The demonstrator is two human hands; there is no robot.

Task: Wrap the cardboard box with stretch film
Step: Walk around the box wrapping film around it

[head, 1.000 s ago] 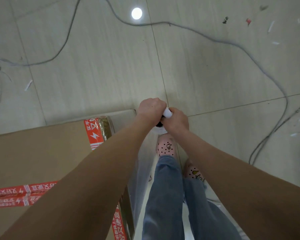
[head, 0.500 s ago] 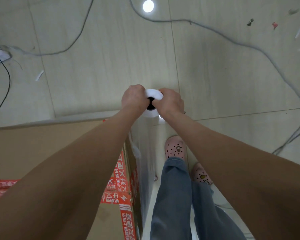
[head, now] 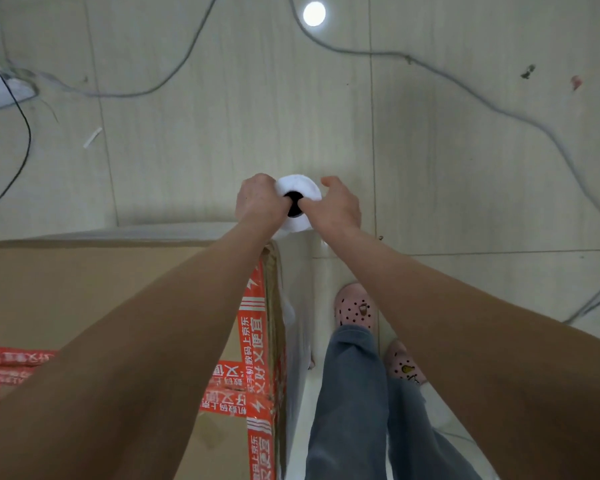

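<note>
Now carried further than a second ago, up to the far corner of the cardboard box (head: 84,289). Gripping the stretch film roll (head: 300,187) there, left hand (head: 257,199) curled round its side, right hand (head: 336,209) with thumb in its middle and fingers (head: 328,181) loose. Probably time to turn onto the next side.

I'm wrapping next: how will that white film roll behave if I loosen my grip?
Being a cylinder, the film roll would probably roll on the smooth floor. Left hand and right hand hold its hollow core, so it likely spins easily. The stretched film down the cardboard box looks thin and floppy.
</note>
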